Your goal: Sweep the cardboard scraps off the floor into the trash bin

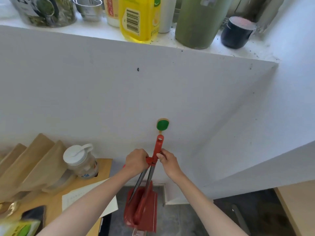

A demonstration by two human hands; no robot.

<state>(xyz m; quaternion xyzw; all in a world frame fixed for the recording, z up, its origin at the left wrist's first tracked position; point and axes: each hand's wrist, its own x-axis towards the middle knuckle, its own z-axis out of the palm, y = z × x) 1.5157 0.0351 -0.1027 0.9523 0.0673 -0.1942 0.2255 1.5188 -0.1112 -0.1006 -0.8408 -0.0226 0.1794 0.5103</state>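
A red dustpan and broom set hangs upright against the white wall, its two metal poles meeting at red handles. My left hand grips the lower red handle. My right hand pinches the taller red handle just below its hanging hole. A green round wall hook sits a little above the handle tip, apart from it. No cardboard scraps or trash bin are in view.
A wooden table at the left carries brown paper bags, a white-lidded jar and a sheet of paper. A ledge above holds a yellow bottle, jars and a green tumbler. Dark floor lies below.
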